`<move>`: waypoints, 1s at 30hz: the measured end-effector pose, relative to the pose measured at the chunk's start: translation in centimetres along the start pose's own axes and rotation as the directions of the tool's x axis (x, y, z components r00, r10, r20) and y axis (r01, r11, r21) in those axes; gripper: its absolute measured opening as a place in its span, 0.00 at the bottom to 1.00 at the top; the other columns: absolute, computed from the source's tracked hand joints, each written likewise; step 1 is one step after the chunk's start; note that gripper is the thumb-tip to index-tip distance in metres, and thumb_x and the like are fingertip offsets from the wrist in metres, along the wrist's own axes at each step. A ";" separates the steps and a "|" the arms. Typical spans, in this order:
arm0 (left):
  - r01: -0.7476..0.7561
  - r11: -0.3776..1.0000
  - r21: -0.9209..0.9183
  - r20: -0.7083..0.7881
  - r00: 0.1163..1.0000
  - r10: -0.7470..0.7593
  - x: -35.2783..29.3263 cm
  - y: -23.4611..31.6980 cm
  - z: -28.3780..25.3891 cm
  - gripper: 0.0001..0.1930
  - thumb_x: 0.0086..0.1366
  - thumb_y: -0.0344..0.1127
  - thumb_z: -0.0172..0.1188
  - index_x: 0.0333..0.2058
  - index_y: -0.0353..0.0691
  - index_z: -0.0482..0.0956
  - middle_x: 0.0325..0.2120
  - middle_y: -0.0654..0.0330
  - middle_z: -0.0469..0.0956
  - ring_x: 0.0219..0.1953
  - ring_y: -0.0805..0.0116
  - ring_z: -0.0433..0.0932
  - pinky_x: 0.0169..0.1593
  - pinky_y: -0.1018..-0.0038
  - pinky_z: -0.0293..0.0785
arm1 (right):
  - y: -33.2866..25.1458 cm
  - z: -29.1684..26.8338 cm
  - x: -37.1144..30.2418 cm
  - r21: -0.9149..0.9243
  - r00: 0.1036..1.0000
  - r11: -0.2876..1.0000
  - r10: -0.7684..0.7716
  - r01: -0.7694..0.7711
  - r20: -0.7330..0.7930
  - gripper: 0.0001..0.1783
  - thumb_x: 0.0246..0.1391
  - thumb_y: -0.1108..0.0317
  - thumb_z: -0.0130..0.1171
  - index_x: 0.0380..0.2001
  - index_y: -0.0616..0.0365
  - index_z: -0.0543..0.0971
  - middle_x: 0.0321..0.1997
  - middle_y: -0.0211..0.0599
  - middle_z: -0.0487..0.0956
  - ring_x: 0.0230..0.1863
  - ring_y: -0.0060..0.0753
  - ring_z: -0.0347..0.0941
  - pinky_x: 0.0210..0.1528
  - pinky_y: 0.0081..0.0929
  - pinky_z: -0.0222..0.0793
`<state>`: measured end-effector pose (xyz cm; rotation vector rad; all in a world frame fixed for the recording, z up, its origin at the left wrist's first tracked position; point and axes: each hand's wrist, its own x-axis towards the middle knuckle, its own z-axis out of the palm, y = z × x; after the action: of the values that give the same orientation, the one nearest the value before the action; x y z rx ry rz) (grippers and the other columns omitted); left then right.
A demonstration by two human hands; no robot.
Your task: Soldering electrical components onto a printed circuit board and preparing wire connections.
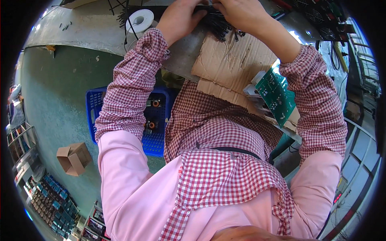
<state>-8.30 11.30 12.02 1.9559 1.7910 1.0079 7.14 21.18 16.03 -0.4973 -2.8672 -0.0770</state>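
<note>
Both my hands meet at the upper edge of the view, over a bundle of black wires (217, 27) on the workbench. My left hand (180, 19) is closed, its thumb beside the wires and its fingertips cut off by the edge. My right hand (243, 15) is curled in a pinch just right of it. What either hand holds is too hidden to name. Left of my left hand lies a white spool (147, 19). A worn cardboard sheet (225, 60) covers the bench's near edge. On it, a green circuit board (275, 94) leans near my right forearm.
Below the bench, a blue plastic basket (155, 141) holds parts with copper coils. An open cardboard box (74, 158) sits on the green floor (68, 92). Black fans (315, 16) stand at the bench's far right. Racks of parts (52, 203) line the lower left.
</note>
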 end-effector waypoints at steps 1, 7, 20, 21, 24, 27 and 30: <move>-0.075 0.997 -0.028 -0.044 0.996 0.074 -0.2 -0.1 0.4 0.12 0.61 0.32 0.55 0.43 0.37 0.74 0.37 0.47 0.73 0.43 0.46 0.71 0.49 0.59 0.66 | 0.1 0.2 -0.1 -0.002 1.000 1.000 0.001 -0.001 -0.001 0.06 0.47 0.68 0.54 0.24 0.59 0.75 0.27 0.45 0.77 0.36 0.46 0.73 0.41 0.38 0.66; -0.062 0.959 0.277 -0.067 0.994 0.083 -0.8 -2.1 2.6 0.16 0.65 0.38 0.51 0.48 0.35 0.72 0.48 0.49 0.72 0.54 0.48 0.66 0.59 0.58 0.57 | -0.9 -3.4 -2.1 -0.171 0.985 0.975 -0.157 0.143 -0.071 0.04 0.47 0.69 0.54 0.24 0.57 0.75 0.27 0.37 0.77 0.38 0.38 0.72 0.43 0.33 0.63; -0.249 0.965 0.081 -0.171 0.950 0.260 0.4 -2.5 3.9 0.23 0.66 0.37 0.52 0.59 0.38 0.65 0.55 0.47 0.68 0.61 0.52 0.62 0.64 0.63 0.54 | 1.4 -20.7 -24.4 0.135 0.877 0.905 0.424 -0.403 -0.227 0.08 0.57 0.71 0.57 0.37 0.63 0.79 0.37 0.36 0.77 0.41 0.27 0.73 0.45 0.23 0.67; -0.290 0.941 0.177 -0.201 0.925 0.322 0.5 1.7 3.6 0.23 0.66 0.33 0.52 0.59 0.38 0.65 0.55 0.46 0.68 0.61 0.51 0.63 0.63 0.64 0.56 | 1.0 -20.6 -26.2 0.159 0.850 0.889 0.458 -0.430 -0.261 0.09 0.54 0.69 0.59 0.37 0.62 0.80 0.37 0.41 0.80 0.39 0.38 0.77 0.42 0.26 0.69; -0.363 0.921 -0.140 -0.036 0.932 0.362 -1.2 13.6 4.4 0.23 0.68 0.38 0.50 0.60 0.41 0.63 0.56 0.48 0.68 0.60 0.53 0.64 0.64 0.61 0.52 | -0.6 -19.9 -29.7 0.242 0.821 0.856 0.511 -0.458 -0.256 0.09 0.55 0.69 0.59 0.37 0.62 0.80 0.36 0.40 0.80 0.38 0.35 0.77 0.42 0.26 0.69; -0.512 0.857 -0.064 0.166 0.841 0.515 -4.0 17.8 6.7 0.21 0.71 0.41 0.46 0.58 0.38 0.66 0.50 0.51 0.73 0.55 0.60 0.70 0.59 0.68 0.62 | -1.3 -18.7 -31.9 0.365 0.817 0.822 0.532 -0.437 -0.223 0.10 0.56 0.67 0.59 0.38 0.62 0.80 0.34 0.36 0.80 0.36 0.30 0.76 0.40 0.23 0.69; -0.137 0.907 -0.398 0.571 0.737 0.362 -5.3 18.8 5.8 0.17 0.71 0.40 0.46 0.48 0.33 0.74 0.34 0.57 0.77 0.38 0.68 0.75 0.46 0.74 0.70 | -1.1 -17.5 -34.6 0.615 0.667 0.648 0.701 -0.449 -0.252 0.12 0.58 0.63 0.58 0.39 0.61 0.81 0.30 0.29 0.79 0.33 0.18 0.72 0.40 0.16 0.67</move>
<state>9.72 4.31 18.48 2.0157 0.9283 0.5468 42.20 7.31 24.91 -1.1026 -1.9804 0.5813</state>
